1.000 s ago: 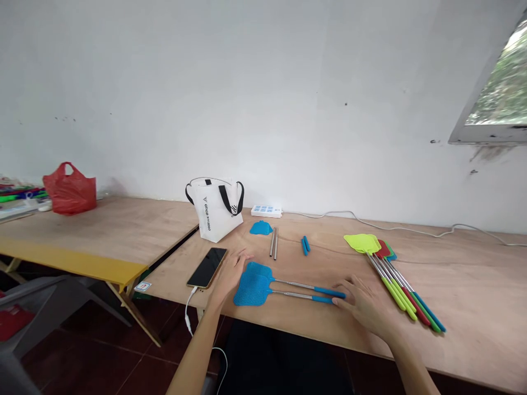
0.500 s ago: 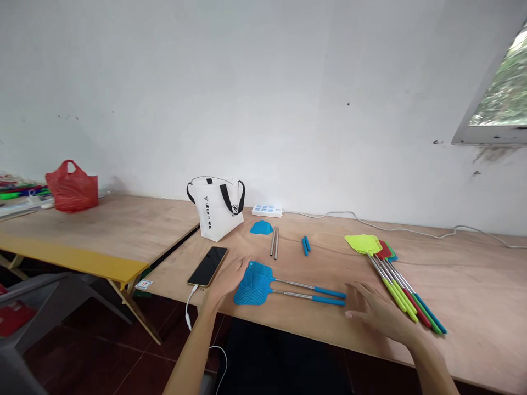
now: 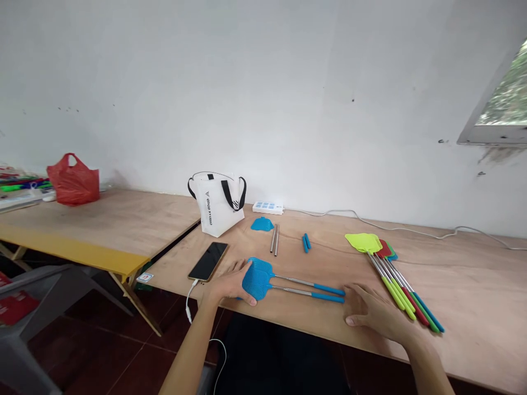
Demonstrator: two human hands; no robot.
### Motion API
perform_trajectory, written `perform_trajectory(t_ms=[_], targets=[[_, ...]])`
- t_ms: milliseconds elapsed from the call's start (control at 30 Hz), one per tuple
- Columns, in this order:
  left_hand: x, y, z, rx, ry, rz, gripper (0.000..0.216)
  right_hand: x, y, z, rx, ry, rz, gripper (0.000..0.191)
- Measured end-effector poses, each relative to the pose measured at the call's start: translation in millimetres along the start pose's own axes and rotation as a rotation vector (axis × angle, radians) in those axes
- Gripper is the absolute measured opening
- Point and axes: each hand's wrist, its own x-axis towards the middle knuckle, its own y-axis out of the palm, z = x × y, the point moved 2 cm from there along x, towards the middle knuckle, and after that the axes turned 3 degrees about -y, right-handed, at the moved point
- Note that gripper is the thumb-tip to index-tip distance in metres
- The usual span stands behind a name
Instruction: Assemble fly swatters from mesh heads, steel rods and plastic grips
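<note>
Two blue fly swatters lie side by side near the front edge of the plywood table, heads to the left. My left hand curls round the blue swatter heads and tilts them up off the wood. My right hand rests flat on the table just right of the blue handle ends, fingers spread, holding nothing. Further back lie a loose blue swatter head, two bare metal rods and two short blue grips.
A bundle of finished swatters in yellow-green, red and blue lies to the right. A phone on a white cable sits left of my hand, behind it a white tote bag and a power strip. A red bag stands on the left table.
My left hand has closed on the swatter heads and tipped them up from lying flat. My right hand drew back from the handle ends and settled on the table.
</note>
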Motion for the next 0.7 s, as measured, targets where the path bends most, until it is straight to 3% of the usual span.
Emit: perform_trajectory(t_ms=[233,500,700], targets=[[6.4,3.8,7.9,-0.010,0.018,-0.044,0.147,1.8,5.0,-6.5,-0.021,-0.011,-0.013,0.077],[2.3,0.2,4.7,0.067,-0.065,-0.015,0.150,2.3,3.5,-5.7,-0.027,0.006,0.018,0.079],[5.9,2.9,10.2,0.059,-0.025,-0.091,0.144,2.3,4.5,-6.4,-0.027,0.003,-0.010,0.077]])
